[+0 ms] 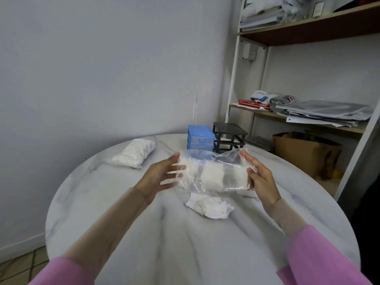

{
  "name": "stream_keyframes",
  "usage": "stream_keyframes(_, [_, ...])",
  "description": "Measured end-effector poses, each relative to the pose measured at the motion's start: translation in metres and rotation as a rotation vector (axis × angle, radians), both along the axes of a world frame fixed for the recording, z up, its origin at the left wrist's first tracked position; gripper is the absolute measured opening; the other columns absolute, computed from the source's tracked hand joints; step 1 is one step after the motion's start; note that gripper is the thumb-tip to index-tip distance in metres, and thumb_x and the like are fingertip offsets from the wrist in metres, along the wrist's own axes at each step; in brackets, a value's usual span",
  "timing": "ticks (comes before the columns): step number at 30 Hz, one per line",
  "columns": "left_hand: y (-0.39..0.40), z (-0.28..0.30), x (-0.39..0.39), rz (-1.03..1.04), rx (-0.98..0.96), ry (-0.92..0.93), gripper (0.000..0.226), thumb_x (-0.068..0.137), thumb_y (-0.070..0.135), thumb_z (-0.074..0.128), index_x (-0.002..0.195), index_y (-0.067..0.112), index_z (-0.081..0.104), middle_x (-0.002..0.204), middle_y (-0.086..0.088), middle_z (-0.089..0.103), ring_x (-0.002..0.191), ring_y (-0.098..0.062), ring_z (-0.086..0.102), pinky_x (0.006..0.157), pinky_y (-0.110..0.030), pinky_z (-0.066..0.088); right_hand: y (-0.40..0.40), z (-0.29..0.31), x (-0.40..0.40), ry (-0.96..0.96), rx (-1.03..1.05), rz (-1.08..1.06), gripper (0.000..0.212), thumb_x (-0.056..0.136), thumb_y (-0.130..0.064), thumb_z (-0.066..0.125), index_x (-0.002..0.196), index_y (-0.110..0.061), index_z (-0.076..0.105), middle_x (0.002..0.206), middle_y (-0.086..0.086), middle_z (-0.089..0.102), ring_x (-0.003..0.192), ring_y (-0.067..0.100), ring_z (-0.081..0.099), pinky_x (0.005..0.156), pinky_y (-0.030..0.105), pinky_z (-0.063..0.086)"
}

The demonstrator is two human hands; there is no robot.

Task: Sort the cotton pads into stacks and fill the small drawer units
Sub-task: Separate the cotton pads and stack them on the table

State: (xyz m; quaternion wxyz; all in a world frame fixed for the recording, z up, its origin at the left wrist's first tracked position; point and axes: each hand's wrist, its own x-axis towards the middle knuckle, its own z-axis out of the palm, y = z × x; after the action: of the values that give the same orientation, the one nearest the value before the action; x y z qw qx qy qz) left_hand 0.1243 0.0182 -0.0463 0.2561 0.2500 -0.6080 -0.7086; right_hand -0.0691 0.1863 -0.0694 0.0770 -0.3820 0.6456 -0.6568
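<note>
A round white marble-patterned bench (pixel 123 233) stands against a pale grey wall, with a wooden shelf unit (pixel 308 36) of papers to the right. Above the bench, the right hand (pixel 259 177) pinches one end of a clear plastic bag of white cotton pads (pixel 211 174); the left hand (pixel 159 174), fingers spread, touches the other end. A loose heap of white pads (pixel 209 205) lies beneath. Another full bag (pixel 134 153) lies far left. A blue plastic drawer unit (pixel 200 137) and black frame (pixel 229 137) stand at the far edge.
</note>
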Motion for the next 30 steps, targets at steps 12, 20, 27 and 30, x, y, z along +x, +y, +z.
stream_keyframes(12, [-0.005,0.001,0.006,0.066,0.059,0.016,0.01,0.088,0.011,0.059,0.092,0.011,0.069,0.085,-0.002,0.072,0.066,-0.006,0.068,0.067,-0.016,0.048,0.013,0.004,-0.002,0.078,-0.018,0.09,0.047,0.094,0.01,0.034,0.124,-0.021,0.052,0.13,-0.009,0.054,0.042,0.004,0.035,0.046,0.013,0.04])
stream_keyframes(20, [-0.011,0.0,0.006,0.053,0.194,-0.003,0.01,0.084,0.005,0.064,0.091,0.011,0.068,0.075,0.004,0.072,0.071,-0.004,0.067,0.069,-0.014,0.051,0.018,0.005,-0.008,0.1,-0.036,0.069,0.032,0.092,-0.011,0.05,0.121,-0.02,0.059,0.118,-0.01,0.063,0.041,0.006,0.031,0.056,0.01,0.046])
stream_keyframes(27, [-0.008,-0.004,0.0,0.334,0.139,0.112,0.022,0.085,-0.002,0.058,0.102,0.011,0.06,0.083,-0.002,0.064,0.075,-0.009,0.058,0.076,-0.016,0.046,0.016,0.006,-0.004,0.123,-0.037,0.1,0.037,0.092,0.002,0.049,0.123,-0.018,0.055,0.124,-0.018,0.055,0.04,0.003,0.037,0.041,0.015,0.043])
stream_keyframes(30, [-0.003,-0.004,-0.006,0.319,0.101,0.23,0.018,0.091,0.002,0.051,0.104,0.014,0.052,0.086,-0.003,0.06,0.078,-0.011,0.058,0.077,-0.026,0.048,0.009,0.003,-0.003,0.131,-0.06,0.066,0.037,0.094,0.001,0.048,0.125,-0.016,0.054,0.126,-0.018,0.053,0.04,0.003,0.034,0.043,0.015,0.042])
